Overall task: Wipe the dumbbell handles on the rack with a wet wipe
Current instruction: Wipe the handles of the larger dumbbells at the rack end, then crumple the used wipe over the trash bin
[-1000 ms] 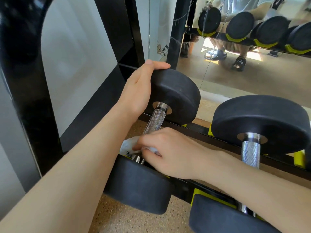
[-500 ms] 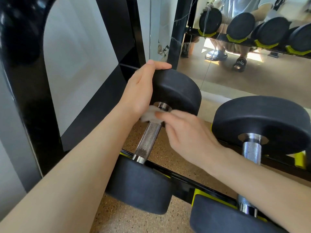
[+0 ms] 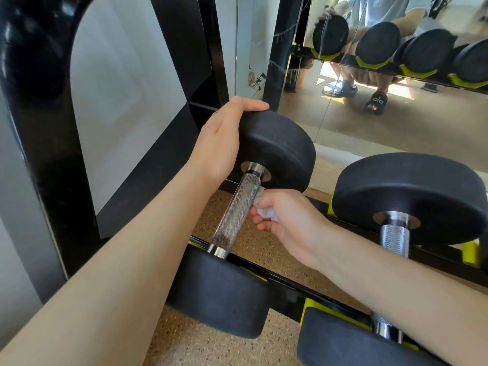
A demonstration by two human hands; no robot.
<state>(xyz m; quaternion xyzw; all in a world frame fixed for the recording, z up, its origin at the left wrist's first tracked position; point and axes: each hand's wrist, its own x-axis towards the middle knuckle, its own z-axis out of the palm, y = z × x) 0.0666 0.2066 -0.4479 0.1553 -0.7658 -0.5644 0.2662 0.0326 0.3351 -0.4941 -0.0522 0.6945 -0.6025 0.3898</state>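
Note:
A black dumbbell lies across the rack rails, its knurled steel handle point(image 3: 235, 214) running from the far head point(image 3: 280, 151) to the near head point(image 3: 219, 294). My left hand point(image 3: 224, 138) grips the rim of the far head, thumb on top. My right hand point(image 3: 285, 220) holds a crumpled white wet wipe point(image 3: 265, 211) against the right side of the handle, near its upper half. A dark damp patch shows low on the handle.
A second dumbbell with handle point(image 3: 394, 237) sits to the right on the rack point(image 3: 287, 283), which has yellow-green saddles. A black rack upright point(image 3: 50, 159) stands at left. A mirror point(image 3: 369, 114) behind reflects more dumbbells and a crouching person. Speckled floor lies below.
My right hand slid the wipe from the handle's near end up to the far collar, then came round to the handle's right side, a little lower. The left hand stayed on the far head.

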